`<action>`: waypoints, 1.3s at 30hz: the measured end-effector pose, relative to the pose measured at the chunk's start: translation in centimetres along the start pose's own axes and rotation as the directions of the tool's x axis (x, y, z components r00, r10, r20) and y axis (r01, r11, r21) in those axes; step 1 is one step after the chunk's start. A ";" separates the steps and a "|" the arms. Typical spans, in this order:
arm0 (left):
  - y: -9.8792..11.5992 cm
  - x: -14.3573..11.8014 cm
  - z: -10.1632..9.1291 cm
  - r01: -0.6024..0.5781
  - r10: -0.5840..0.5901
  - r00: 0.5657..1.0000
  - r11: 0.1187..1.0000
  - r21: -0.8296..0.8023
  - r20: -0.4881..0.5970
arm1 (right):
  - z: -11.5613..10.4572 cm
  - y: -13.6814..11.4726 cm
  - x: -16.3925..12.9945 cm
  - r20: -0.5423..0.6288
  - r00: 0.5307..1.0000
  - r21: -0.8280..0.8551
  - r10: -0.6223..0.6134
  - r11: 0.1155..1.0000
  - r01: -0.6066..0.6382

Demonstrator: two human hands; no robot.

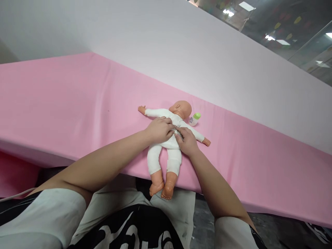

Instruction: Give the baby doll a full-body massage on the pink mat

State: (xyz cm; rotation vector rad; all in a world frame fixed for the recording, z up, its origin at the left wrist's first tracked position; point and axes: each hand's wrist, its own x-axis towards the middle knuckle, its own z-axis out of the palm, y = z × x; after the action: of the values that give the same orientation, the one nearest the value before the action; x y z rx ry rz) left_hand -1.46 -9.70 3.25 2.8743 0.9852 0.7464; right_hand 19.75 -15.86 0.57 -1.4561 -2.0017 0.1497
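Observation:
A baby doll (169, 142) with a white cloth body lies on the pink surface, its arms stretched out to both sides. Its bare head (183, 108) points away from me; an ear shows and the face is hidden. The feet hang at the near edge. My left hand (160, 129) rests on the left side of the torso, fingers bent and close together at its middle. From the other side my right hand (187, 141) meets it, thumb and fingers pinched at the white cloth. My fingers cover that spot, so small details there are hidden.
A small bottle with a green cap (195, 119) lies tilted beside the doll's head. The padded pink table (77, 100) runs along a white wall (145, 38), with glass panes (280, 31) above. A thin cable (18, 195) crosses at lower left.

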 end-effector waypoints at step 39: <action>-0.7 0.8 0.9 0.105 -0.108 0.975 0.994 0.025 0.194 | 0.9 2.1 0.9 0.121 0.993 0.004 -0.002 1.000 0.001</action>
State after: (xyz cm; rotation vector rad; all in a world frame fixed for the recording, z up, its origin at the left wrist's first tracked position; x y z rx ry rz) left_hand -0.87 -8.56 2.67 2.8112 1.1106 0.4419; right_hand 20.82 -14.01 -0.63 -1.4743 -2.0977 0.2472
